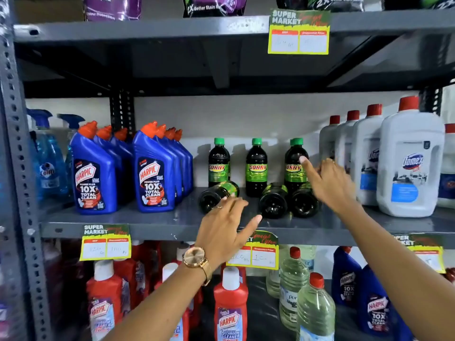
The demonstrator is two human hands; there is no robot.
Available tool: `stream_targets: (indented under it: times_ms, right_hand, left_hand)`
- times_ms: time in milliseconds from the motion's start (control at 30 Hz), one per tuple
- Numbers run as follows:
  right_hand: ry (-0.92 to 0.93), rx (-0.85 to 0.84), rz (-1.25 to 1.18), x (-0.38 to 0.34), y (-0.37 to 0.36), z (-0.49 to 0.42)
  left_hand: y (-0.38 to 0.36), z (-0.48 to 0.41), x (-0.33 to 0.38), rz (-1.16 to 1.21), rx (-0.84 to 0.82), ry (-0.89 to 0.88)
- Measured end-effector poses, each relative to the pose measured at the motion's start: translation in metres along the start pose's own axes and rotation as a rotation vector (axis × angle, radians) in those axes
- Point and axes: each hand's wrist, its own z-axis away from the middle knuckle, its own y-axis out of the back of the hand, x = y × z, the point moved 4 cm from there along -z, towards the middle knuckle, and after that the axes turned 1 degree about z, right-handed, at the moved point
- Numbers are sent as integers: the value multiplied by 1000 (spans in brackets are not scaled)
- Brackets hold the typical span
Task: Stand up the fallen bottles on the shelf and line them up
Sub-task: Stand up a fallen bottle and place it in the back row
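Shelf: grey metal shelf (147, 219), middle tier of the rack; the dark bottles sit in the gap between the blue Harpic bottles (154, 173) and the white Domex jugs (410, 163).
Standing: three dark green-capped bottles are upright at the back: left upright (218, 162), middle upright (256, 167), right upright (295, 166). They are spaced apart, roughly in a row.
Fallen: three lie on their sides in front, bases toward the camera: left fallen (216, 196), middle fallen (273, 201), right fallen (305, 201). The middle and right ones lie touching or just beside each other; the left one is well apart from them.
Left hand: left hand (227, 230) is spread wide, palm down, holding nothing; its fingers reach toward the left fallen bottle, and whether they touch it I cannot tell.
Right hand: right hand (327, 183) is loosely spread with one finger stretched toward the shoulder of the right upright; it holds nothing, and contact is unclear.
Progress: judged from the layout, about half the bottles stand; none of the three fallen ones has been raised.
Left to do: stand up all three fallen bottles, then even out the line.
Watch for: the fallen bottles may roll on the flat shelf.
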Motion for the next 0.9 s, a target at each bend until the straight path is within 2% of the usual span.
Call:
stream_targets:
  times_ms: [100,167,333,400,500,633,900]
  right_hand:
    - [-239,-287,222,25,-21,-9]
    - [-335,-381,236,35,-31,-15]
    - [-563,-635,109,51,-49,-31]
    - [-614,-668,20,61,-58,-33]
    - [-644,-644,-150,72,-68,-32]
    - [-657,-500,-402,79,-65,-22]
    - [-328,-87,-241,66,-39,-30]
  left_hand:
    - [-17,5,2,-106,2,-85]
    - [-24,8,0,-106,-5,-123]
    - [-21,7,-4,-95,-16,-96]
    - [-22,6,-2,-106,-23,-75]
    - [-23,6,0,-130,-30,-31]
    - [-21,6,3,-145,-27,-42]
    - [-24,6,4,-163,104,-75]
